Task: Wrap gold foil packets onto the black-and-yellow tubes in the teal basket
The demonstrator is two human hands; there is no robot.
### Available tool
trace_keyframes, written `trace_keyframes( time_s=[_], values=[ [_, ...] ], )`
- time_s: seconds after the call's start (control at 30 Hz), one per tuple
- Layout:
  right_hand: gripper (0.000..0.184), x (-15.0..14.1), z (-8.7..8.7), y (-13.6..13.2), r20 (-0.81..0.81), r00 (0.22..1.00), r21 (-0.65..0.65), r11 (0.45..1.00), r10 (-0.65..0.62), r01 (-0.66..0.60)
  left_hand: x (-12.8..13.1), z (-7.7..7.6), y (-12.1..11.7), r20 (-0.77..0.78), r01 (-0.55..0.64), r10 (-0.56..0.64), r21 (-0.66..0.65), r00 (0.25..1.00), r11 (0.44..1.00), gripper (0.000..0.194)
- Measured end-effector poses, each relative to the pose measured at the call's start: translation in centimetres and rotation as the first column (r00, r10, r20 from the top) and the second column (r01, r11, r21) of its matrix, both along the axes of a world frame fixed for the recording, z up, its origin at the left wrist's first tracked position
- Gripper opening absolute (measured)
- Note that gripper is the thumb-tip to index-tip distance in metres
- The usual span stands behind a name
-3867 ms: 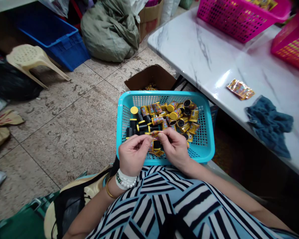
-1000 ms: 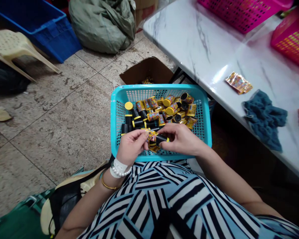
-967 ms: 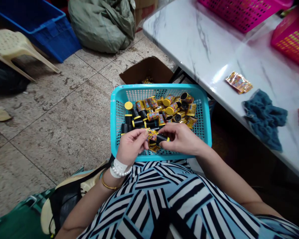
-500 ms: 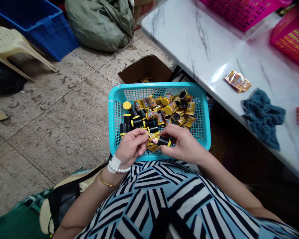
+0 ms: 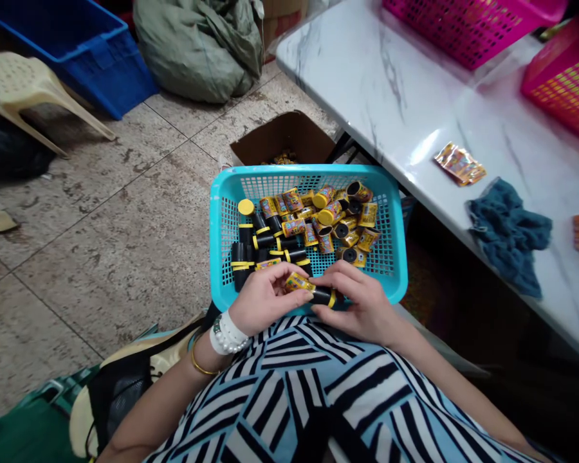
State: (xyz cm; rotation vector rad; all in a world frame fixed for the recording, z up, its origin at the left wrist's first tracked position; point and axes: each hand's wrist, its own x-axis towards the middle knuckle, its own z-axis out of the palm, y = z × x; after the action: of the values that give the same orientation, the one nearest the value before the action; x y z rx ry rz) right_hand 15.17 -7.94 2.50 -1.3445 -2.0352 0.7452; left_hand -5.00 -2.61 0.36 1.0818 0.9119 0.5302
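A turquoise mesh basket (image 5: 222,218) rests on my lap, holding several small black canisters with yellow bands and several wrapped in colourful labels. My left hand (image 5: 263,302) pinches a colourful printed sleeve (image 5: 298,281) at the basket's near edge. My right hand (image 5: 361,302) grips a black canister (image 5: 322,296) with a yellow band, its end meeting the sleeve. Both hands have fingers closed around these pieces. Bare black canisters (image 5: 251,247) lie at the basket's left, labelled ones (image 5: 328,215) at the right.
A white marble table (image 5: 395,90) stands to the right with a loose label pack (image 5: 459,163), a blue cloth (image 5: 509,235) and pink baskets (image 5: 468,29). An open cardboard box (image 5: 282,138) sits beyond the basket. A blue crate (image 5: 77,51), beige stool (image 5: 24,90) and grey-green sack (image 5: 200,42) stand on the floor.
Both hands have drawn nearer to my body, down to the basket's near edge. The sleeve now sits against the black canister's end, where before it was a flat label held between both hands.
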Motion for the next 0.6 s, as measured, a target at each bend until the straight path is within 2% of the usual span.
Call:
trace_keyframes(
  time_s=[0.07,0.13,0.17,0.23,0.3,0.37,0.47,0.53,0.6],
  values=[
    [0.043,-0.4,-0.2,0.3,-0.057,0.997,-0.027,0.998,-0.055,0.054,-0.1,0.0,0.3,-0.02,0.025,-0.025,-0.006,0.999,1.0,0.024],
    [0.049,-0.9,-0.6,0.6,-0.145,0.977,-0.062,0.987,-0.157,0.149,-0.2,0.1,0.6,-0.085,-0.002,0.003,0.004,0.996,1.0,0.024],
    [0.047,-1.2,-0.9,0.7,-0.178,0.967,-0.06,0.983,-0.183,0.175,-0.2,0.1,0.7,-0.12,-0.011,0.014,0.022,0.993,1.0,0.024],
    [0.036,-1.5,-1.3,1.0,-0.209,0.965,0.009,0.987,-0.158,0.163,-0.2,0.0,0.8,-0.146,-0.02,0.028,0.058,0.989,0.998,0.024],
    [0.03,-1.7,-1.5,1.1,-0.2,0.974,0.103,0.986,-0.108,0.13,-0.3,-0.2,0.7,-0.073,-0.054,0.056,0.027,0.996,0.998,0.028],
    [0.032,-1.6,-1.6,1.2,-0.214,0.969,0.149,0.977,-0.121,0.155,-0.3,-0.5,0.7,0.044,-0.095,0.099,-0.082,0.994,0.992,0.038],
    [0.035,-1.4,-1.7,1.0,-0.272,0.941,0.078,0.97,-0.2,0.229,-0.6,-0.8,0.6,0.111,-0.093,0.116,-0.197,0.987,0.976,0.047],
    [0.037,-1.3,-1.6,0.9,-0.298,0.929,0.014,0.973,-0.217,0.232,-0.7,-0.9,0.7,0.096,-0.075,0.097,-0.212,0.991,0.974,0.046],
    [0.037,-1.2,-1.6,0.8,-0.277,0.941,0.02,0.978,-0.195,0.209,-0.6,-1.0,0.7,0.088,-0.07,0.091,-0.218,0.992,0.973,0.044]
  ],
)
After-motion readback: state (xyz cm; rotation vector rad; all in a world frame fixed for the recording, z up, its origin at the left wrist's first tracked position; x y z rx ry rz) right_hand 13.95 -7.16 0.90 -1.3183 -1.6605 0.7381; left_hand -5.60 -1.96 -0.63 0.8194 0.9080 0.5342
